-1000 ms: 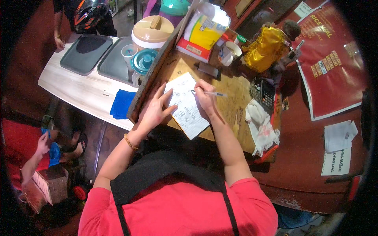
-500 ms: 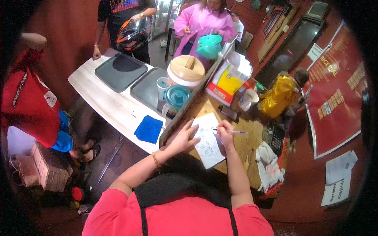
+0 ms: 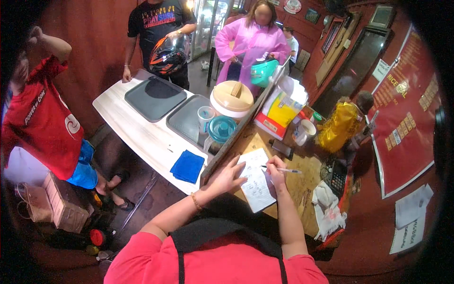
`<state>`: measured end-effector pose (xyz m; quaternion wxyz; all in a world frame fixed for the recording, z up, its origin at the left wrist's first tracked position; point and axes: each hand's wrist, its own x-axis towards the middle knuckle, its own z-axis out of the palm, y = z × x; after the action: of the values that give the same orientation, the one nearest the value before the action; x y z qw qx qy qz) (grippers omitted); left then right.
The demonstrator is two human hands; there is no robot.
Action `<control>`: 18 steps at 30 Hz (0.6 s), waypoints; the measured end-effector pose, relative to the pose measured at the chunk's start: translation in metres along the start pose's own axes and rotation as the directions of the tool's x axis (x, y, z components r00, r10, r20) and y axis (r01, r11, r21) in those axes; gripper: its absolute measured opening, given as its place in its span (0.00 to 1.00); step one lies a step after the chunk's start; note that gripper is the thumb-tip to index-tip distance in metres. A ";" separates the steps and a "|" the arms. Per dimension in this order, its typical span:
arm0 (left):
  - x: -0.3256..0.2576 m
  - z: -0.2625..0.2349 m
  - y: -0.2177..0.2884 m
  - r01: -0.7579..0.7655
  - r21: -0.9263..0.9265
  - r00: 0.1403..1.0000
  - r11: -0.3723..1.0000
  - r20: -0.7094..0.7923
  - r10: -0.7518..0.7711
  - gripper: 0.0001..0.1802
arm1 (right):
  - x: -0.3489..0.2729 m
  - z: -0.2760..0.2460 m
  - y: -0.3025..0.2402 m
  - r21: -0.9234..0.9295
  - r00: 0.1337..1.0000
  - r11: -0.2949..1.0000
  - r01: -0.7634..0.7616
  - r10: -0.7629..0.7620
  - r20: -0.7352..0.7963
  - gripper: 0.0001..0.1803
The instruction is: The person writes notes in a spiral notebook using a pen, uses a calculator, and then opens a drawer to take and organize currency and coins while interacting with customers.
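Observation:
A small white notepad (image 3: 258, 191) with handwriting lies on the wooden desk in front of me. My right hand (image 3: 276, 173) grips a pen (image 3: 292, 171), its tip on the upper part of the page. At the pad's left edge rests my left hand (image 3: 228, 177), fingers spread and holding nothing, fingertips touching the paper. A folded blue cloth (image 3: 187, 166) sits on the pale counter (image 3: 146, 135), left of my left hand. Beyond the pad, a dark flat object (image 3: 282, 147) lies on the desk.
A wooden divider (image 3: 236, 136) separates counter and desk. Grey trays (image 3: 155, 98), a tan-lidded container (image 3: 231, 98) and a teal-lidded pitcher (image 3: 222, 128) stand left of it. A calculator (image 3: 337, 179) and white cloth (image 3: 326, 208) are at right. People stand across the counter, one holding a helmet (image 3: 169, 54).
The view has tilted up, so the scene sits slightly lower and further right. My right hand still holds the pen at the page; the left stays at the pad's edge.

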<state>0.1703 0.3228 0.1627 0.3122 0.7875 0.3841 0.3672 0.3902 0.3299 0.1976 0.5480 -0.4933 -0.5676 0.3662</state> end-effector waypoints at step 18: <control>0.000 -0.003 0.003 0.013 -0.015 1.000 1.000 0.007 -0.013 0.33 | 0.001 0.000 0.008 -0.064 0.998 0.996 0.066 -0.067 -0.011 0.03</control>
<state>0.1694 0.3219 0.1669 0.3216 0.7839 0.3855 0.3654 0.3912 0.3323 0.1903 0.5477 -0.4937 -0.5913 0.3265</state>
